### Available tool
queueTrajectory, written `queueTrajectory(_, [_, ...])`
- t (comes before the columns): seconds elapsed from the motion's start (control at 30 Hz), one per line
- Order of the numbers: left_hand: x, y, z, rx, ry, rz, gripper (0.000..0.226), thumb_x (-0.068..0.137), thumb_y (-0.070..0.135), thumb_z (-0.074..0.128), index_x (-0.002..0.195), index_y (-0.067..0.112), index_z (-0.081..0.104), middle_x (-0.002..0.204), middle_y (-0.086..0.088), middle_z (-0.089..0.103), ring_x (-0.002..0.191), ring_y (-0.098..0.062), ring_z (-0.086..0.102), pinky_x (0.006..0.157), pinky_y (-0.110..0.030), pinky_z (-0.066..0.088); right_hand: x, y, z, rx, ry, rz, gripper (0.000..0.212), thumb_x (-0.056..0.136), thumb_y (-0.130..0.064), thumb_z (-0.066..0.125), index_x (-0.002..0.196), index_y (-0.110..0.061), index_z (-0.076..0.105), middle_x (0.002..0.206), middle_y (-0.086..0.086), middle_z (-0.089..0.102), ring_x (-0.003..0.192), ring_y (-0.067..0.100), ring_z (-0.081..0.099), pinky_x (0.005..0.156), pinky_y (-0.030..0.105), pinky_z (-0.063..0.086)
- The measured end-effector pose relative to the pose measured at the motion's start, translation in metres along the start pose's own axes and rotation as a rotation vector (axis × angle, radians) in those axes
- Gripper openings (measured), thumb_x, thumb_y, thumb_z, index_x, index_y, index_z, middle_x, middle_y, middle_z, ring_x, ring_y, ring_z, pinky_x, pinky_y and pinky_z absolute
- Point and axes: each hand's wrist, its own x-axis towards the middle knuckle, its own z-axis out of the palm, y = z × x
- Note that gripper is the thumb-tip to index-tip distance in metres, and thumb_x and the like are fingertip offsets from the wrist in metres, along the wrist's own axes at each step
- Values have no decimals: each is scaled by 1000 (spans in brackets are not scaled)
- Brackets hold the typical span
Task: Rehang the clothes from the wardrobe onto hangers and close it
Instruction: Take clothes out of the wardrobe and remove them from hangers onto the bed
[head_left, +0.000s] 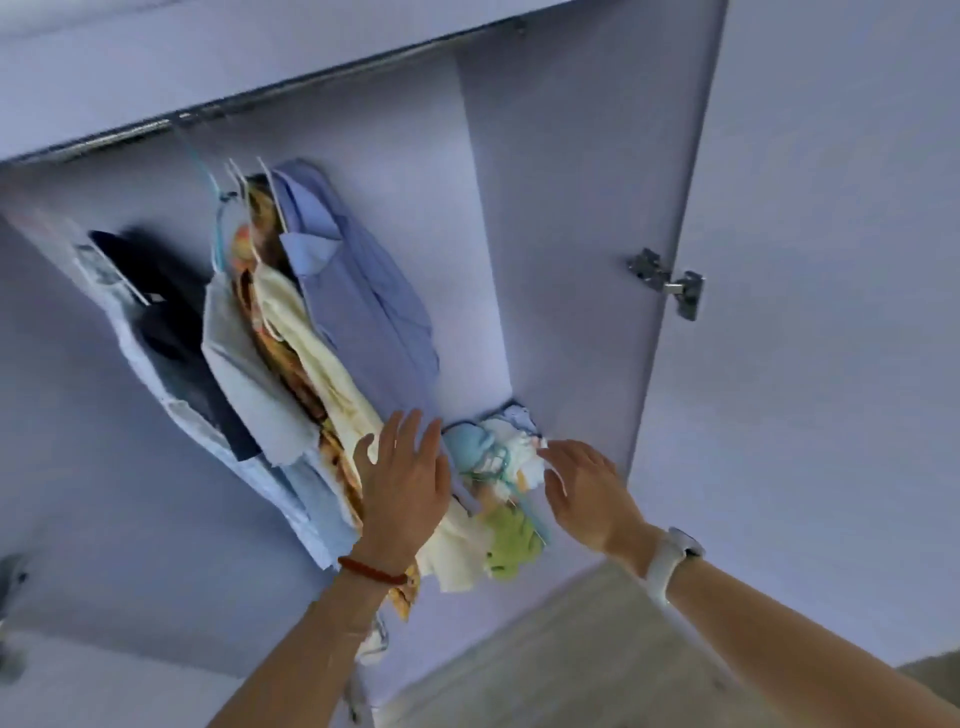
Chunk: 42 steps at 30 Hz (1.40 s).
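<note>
Inside the open wardrobe, several garments hang from a metal rail (291, 88): a blue shirt (358, 291), a cream garment (311, 353), a patterned orange one (262, 218), a grey one (244, 374) and a dark one (166, 296). A loose heap of clothes (498, 462) with a light blue hanger lies on the wardrobe floor at the right corner. My left hand (402, 488) is spread flat, fingers straight, in front of the hanging clothes' lower ends. My right hand (584, 493) reaches toward the heap with relaxed fingers, its fingertips at the white cloth. Neither hand holds anything.
The right wardrobe door (831, 260) stands open, with a metal hinge (667, 280) on its inner edge. Another hinge (10, 587) shows at the far left. Pale wooden floor (571, 660) lies below the wardrobe front.
</note>
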Motion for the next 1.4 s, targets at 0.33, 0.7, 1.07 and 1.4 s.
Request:
queueTrajectory(0.33, [92,-105,-75,172,241,-270,42,84,23,40,117,9,61,128,-15,55,124,-37,45,95,-63,29,180,-142,-40,433,46,-296,21,91,-2,41,83,9,57,81,24,59,79,35,54,73,47,45])
queueTrajectory(0.7, [108,-116,-71,196,199,-359,50,85,30,34,121,5,60,124,-9,61,121,-31,52,91,-52,44,267,-200,-22,452,-225,-180,33,88,-29,50,108,-3,48,109,17,54,105,35,54,85,42,47])
queueTrajectory(1.07, [115,-100,-64,171,157,-373,49,85,28,39,126,7,57,128,-5,58,128,-29,44,96,-53,38,287,-172,-49,147,20,-174,23,95,-13,34,107,2,47,107,24,60,99,38,56,74,38,43])
queueTrajectory(1.4, [119,-88,-63,127,135,-408,47,81,22,62,125,7,57,131,-8,55,134,-31,35,104,-67,11,264,-130,-76,467,188,-211,22,96,-14,38,93,3,51,74,15,56,67,29,52,57,28,36])
